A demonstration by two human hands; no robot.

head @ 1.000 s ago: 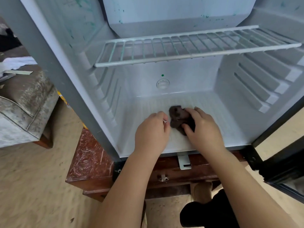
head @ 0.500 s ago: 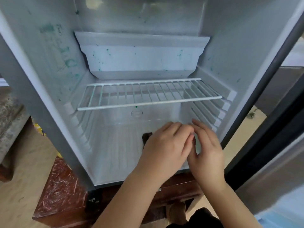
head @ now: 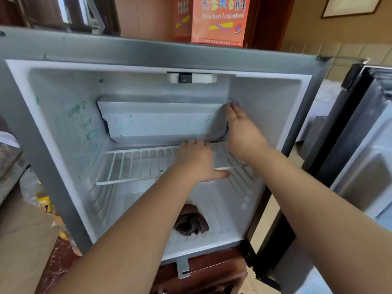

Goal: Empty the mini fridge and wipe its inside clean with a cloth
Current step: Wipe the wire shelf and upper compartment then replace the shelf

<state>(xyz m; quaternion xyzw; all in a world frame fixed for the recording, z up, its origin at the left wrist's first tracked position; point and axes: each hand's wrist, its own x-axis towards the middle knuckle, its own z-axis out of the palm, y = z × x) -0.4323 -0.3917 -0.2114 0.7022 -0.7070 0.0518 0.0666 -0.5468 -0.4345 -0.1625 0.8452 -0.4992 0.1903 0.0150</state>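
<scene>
Head cam: going for the tray (head: 161,126) just above the rack (head: 135,164), nothing gripped yet.
Looks like light, stiff plastic, probably slick and a bit brittle, so best taken by both ends and slid out level. Right hand (head: 244,134) flat against its right end, fingers straight; left hand (head: 198,164) on the rack, fingers stretched toward its bottom edge. Cloth (head: 192,222) bunched below the rack on the fridge (head: 63,145) bottom, soft, grab anywhere, partly hidden behind the left arm. Can't make out the right thumb or any left-fingertip contact.

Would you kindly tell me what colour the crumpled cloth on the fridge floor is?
Dark brown crumpled cloth, clearest in the head view.
</scene>
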